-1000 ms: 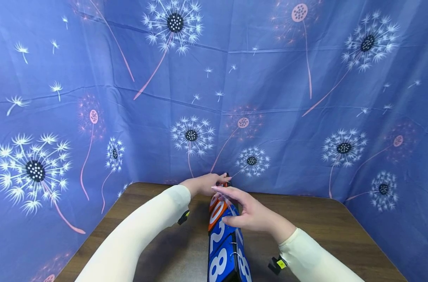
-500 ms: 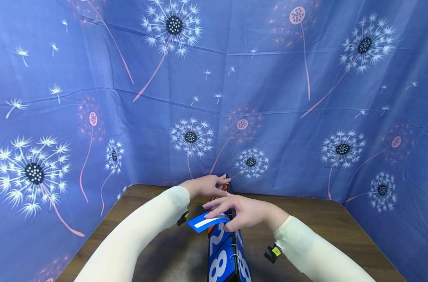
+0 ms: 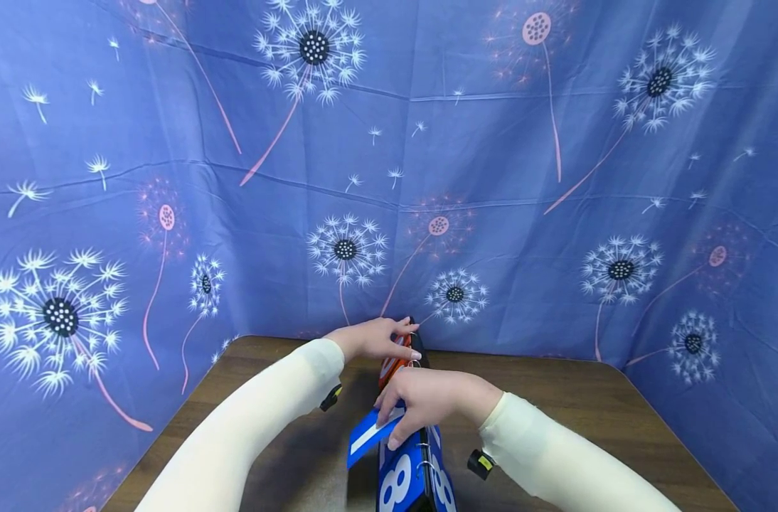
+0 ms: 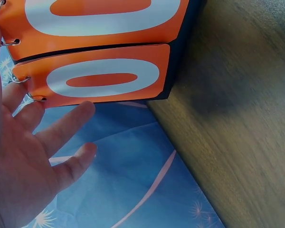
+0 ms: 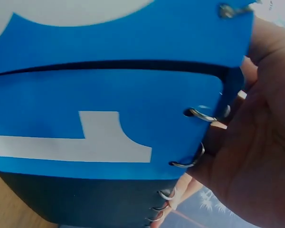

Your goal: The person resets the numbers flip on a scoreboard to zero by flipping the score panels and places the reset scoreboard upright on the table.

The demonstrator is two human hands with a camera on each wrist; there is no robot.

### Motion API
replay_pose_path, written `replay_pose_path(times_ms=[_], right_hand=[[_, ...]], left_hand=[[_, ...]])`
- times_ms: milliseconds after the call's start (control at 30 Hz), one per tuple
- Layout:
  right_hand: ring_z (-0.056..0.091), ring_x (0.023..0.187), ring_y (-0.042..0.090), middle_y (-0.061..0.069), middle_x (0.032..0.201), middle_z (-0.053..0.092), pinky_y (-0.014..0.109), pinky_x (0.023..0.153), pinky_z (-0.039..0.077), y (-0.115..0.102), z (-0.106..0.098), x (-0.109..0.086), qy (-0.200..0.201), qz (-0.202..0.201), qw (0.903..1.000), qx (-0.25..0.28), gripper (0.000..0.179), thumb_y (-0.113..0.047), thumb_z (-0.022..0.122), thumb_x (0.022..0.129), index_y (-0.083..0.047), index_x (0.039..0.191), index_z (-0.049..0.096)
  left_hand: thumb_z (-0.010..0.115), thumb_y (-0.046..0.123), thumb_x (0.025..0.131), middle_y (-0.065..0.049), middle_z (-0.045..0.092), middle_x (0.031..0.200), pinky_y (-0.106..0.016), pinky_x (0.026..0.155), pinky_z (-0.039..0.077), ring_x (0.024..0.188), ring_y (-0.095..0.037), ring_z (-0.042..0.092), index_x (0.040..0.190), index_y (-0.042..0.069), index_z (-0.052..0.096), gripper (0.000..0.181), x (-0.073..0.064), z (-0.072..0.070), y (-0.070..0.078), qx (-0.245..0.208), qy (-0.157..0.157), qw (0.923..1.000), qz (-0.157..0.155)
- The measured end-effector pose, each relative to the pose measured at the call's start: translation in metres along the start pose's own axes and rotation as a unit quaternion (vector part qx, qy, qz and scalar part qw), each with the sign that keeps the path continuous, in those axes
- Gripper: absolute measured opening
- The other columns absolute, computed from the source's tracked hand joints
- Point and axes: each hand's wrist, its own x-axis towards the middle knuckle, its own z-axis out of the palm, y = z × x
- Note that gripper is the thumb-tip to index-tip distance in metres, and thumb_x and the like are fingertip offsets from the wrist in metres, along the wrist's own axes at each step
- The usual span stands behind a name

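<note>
A tabletop flip scoreboard (image 3: 421, 478) with ring-bound number cards stands like a tent, its length running away from me. My right hand (image 3: 437, 397) bends over its ridge and pinches a blue card with a white 1 (image 3: 362, 442), which sticks out to the left and slopes downward. In the right wrist view, the palm (image 5: 259, 142) is beside the rings, near another blue 1 card (image 5: 42, 104) and a bare black panel (image 5: 95, 202). At the far end, my left hand (image 3: 375, 337) rests on the ridge, fingers spread beside an orange 0 card (image 4: 154, 88).
The scoreboard stands on a brown wooden table (image 3: 530, 398). A blue cloth (image 3: 504, 235) with dandelion prints hangs behind the table and at both sides. Each sleeve carries a small black wrist device (image 3: 481, 464).
My right hand has drawn back from the far cards, turned a blue card over to the left and lowered it. The left hand stays at the far end.
</note>
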Motion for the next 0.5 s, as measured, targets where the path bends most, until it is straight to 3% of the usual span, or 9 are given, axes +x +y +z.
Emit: replay_pose_path(times_ms=[100,267,500], right_hand=[[0.067,0.116,0.002,-0.006,0.123,0.075,0.024,0.1,0.055,-0.004,0.004,0.002,0.0,0.017,0.999,-0.041,0.03,-0.042,0.08,0.089,-0.021,0.111,0.082],[0.065,0.088,-0.007,-0.018,0.099,0.074,0.015,0.08,0.055,-0.007,0.009,0.004,0.002,0.044,0.9946,-0.094,0.027,-0.045,0.082,0.086,-0.023,0.102,0.082],[0.058,0.068,-0.006,-0.021,0.08,0.065,0.014,0.062,0.049,-0.01,0.014,0.005,0.007,0.073,0.9897,-0.123,0.022,-0.049,0.082,0.084,-0.027,0.086,0.077]], left_hand=[[0.059,0.076,0.088,-0.001,0.018,0.174,-0.055,0.128,0.023,0.161,-0.035,0.017,0.159,0.04,0.035,0.083,0.0,0.0,0.001,0.002,0.001,1.0,0.0],[0.059,0.077,0.088,-0.002,0.019,0.174,-0.055,0.127,0.025,0.16,-0.034,0.019,0.158,0.042,0.037,0.081,-0.001,0.0,0.0,0.008,0.005,1.0,0.001],[0.061,0.075,0.088,-0.001,0.019,0.174,-0.056,0.128,0.024,0.161,-0.034,0.017,0.157,0.041,0.039,0.081,-0.003,-0.001,0.003,-0.003,0.007,1.0,-0.002]])
